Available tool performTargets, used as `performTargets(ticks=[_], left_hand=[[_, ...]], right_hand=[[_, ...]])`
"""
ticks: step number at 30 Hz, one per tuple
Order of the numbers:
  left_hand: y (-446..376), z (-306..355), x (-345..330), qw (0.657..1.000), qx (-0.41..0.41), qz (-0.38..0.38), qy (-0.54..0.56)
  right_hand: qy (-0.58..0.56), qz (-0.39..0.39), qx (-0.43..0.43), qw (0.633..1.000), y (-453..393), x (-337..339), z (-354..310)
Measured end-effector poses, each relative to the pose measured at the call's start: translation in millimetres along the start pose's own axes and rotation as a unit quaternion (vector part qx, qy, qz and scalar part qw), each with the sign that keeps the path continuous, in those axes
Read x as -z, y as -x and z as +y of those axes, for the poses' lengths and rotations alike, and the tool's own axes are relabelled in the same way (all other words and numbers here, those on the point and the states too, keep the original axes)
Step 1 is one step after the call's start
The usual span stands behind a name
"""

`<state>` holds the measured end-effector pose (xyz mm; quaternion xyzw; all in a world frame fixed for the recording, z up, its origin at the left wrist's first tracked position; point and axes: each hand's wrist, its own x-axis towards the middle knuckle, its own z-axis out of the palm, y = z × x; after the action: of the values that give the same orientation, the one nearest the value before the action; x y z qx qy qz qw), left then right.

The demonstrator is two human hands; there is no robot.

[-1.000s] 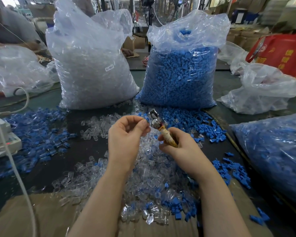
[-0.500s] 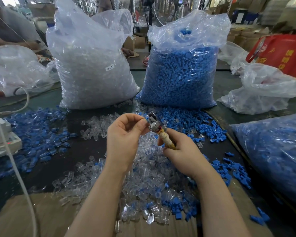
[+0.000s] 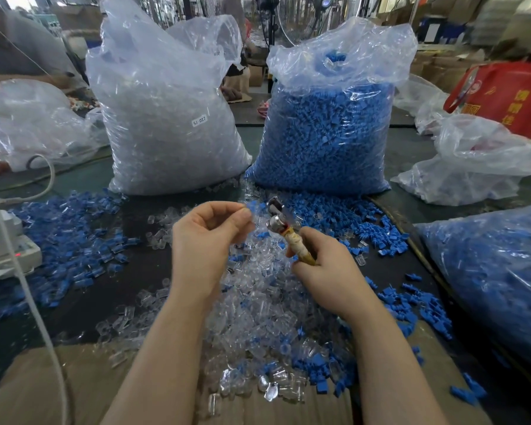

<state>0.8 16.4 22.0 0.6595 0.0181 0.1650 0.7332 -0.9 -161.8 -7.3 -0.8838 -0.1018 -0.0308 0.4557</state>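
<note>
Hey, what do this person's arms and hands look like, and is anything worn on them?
The left forearm and right forearm are bare, with no sleeves in view. The left hand and right hand wear no gloves, and no ring, watch or wristband shows.

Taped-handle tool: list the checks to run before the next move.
1. Right hand grips the taped-handle tool by its handle: ok.
2. Metal head clear of fingers: ok.
3. Left hand pinches a small piece: ok.
4. Whether that piece is clear or blue: cannot tell.
5. Piece seated on the head: not ok, held beside it.
6. Loose clear caps within reach below both hands: ok.
</note>
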Motion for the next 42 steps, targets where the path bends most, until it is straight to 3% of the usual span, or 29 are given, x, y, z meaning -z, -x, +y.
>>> performTargets(ticks=[3,5,7,10,14,22,24,27,32,34,36,38,40,42], left_hand=[[-12.1,-4.5,36.4,0.982,0.002,0.110,-0.151],[-16.5,-9.1,63.4,0.923,-0.008,0.192,-0.334],[-18.1,-14.9,83.1,0.860,-0.004,0.241,-0.449],[-18.1,-22.8,99.1,0.818,0.038,0.261,-0.511],[-17.4,-28.9,108.9,0.789,0.090,0.255,-0.552],[-23.4,-32.8,105.3,0.799,0.116,0.237,-0.540],[-23.8,-32.9,100.2,0.803,0.096,0.193,-0.556],[-23.6,-33.7,97.4,0.786,0.120,0.117,-0.595],[-26.0,-29.1,94.8,0.728,0.143,0.088,-0.665],[-25.4,-27.0,87.1,0.749,0.102,0.073,-0.651],[-22.7,-24.9,74.1,0.817,0.057,0.045,-0.572],[-19.3,-22.8,57.4,0.862,0.040,-0.007,-0.505],[-17.1,-25.2,44.7,0.866,0.024,-0.062,-0.496],[-16.0,-29.0,39.0,0.843,0.013,-0.093,-0.530]], right_hand=[[0.007,0.050,-0.024,0.998,-1.6,3.0,4.9],[0.033,0.086,-0.042,0.995,-2.7,6.2,9.1],[0.059,0.121,-0.057,0.989,-3.1,9.0,12.7],[0.105,0.147,-0.088,0.980,-2.8,11.9,17.0],[0.173,0.162,-0.146,0.960,-2.1,16.4,22.3],[0.226,0.122,-0.201,0.945,-1.9,16.5,22.4],[0.240,0.098,-0.212,0.942,-2.0,15.9,21.8],[0.259,0.081,-0.217,0.938,-1.3,14.7,20.8],[0.290,0.081,-0.219,0.928,0.0,12.9,18.2],[0.292,0.072,-0.218,0.928,-0.4,12.1,16.9],[0.290,0.061,-0.218,0.930,-1.0,11.5,16.5],[0.290,0.055,-0.217,0.931,-1.1,11.8,16.8],[0.292,0.054,-0.216,0.930,-1.5,12.4,17.2],[0.296,0.056,-0.215,0.929,-2.1,12.2,16.9]])
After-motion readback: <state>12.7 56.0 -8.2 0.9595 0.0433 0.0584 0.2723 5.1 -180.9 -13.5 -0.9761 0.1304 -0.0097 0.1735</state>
